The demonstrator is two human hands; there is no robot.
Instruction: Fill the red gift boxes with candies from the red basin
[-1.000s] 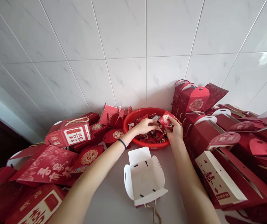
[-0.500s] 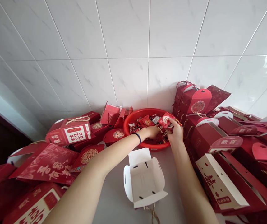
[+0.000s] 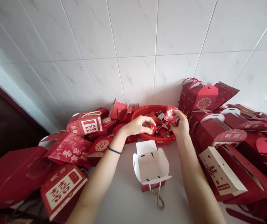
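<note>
My left hand [image 3: 136,126], with a dark band at the wrist, pinches a small red wrapped candy [image 3: 153,128] over the near left rim of a red plastic basin [image 3: 145,109]. My right hand [image 3: 181,124] grips a red candy packet [image 3: 170,114] above the basin's right side; other pieces may be tucked behind its fingers. Loose wrapped sweets [image 3: 162,130] in red, silver and dark wrappers fill the basin. Between my forearms stands an open gift box [image 3: 150,168], its white flaps spread and a twisted rope handle hanging at the front. The bottom of its white inside shows.
Red gift boxes [image 3: 62,193] and a printed red bag [image 3: 70,149] crowd the left side. More red boxes [image 3: 217,133] are piled on the right, several with open lids. A white tiled wall [image 3: 135,77] rises behind the grey table [image 3: 114,199].
My left hand has come up out of the sweets, moving left and toward me with a red candy. My right hand still holds its packet. The view has shifted slightly left.
</note>
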